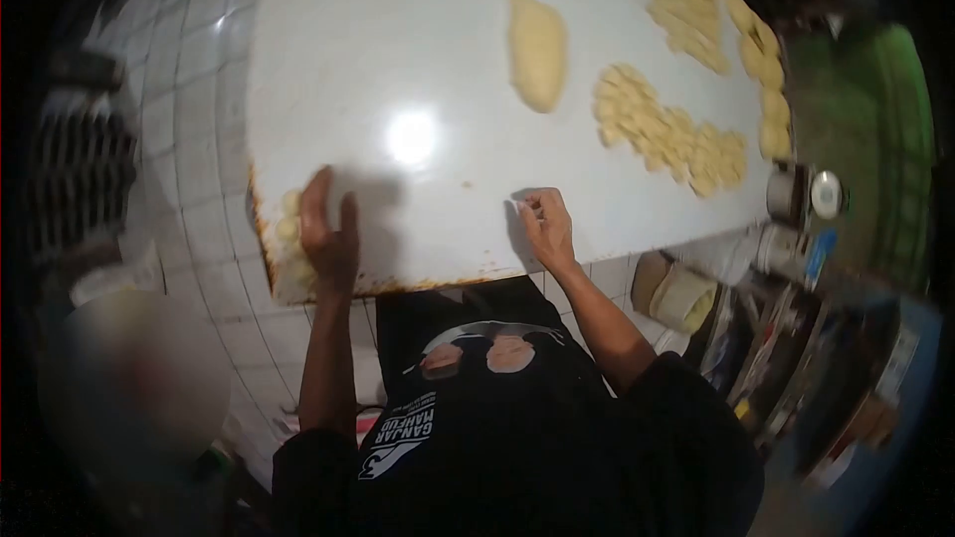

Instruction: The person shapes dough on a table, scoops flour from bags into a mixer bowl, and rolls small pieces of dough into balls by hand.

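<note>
My left hand (329,236) is at the left edge of the white table (438,70), thumb and fingers apart, beside small pale dough balls (288,229) that it partly covers. Near the front edge, my right hand (544,222) has its fingers curled together; whether anything is between them is too small to tell. A large oval dough piece (538,53) lies beyond my right hand. Many small cut dough pieces (662,129) form a band to the right, with longer dough strips (686,10) behind them.
Larger dough lumps (774,124) line the table's right edge. Off the right side are a metal pot (784,195), a round white-topped object (826,194) and a tub (684,300). A dark rack (80,174) stands at the far left, over white floor tiles.
</note>
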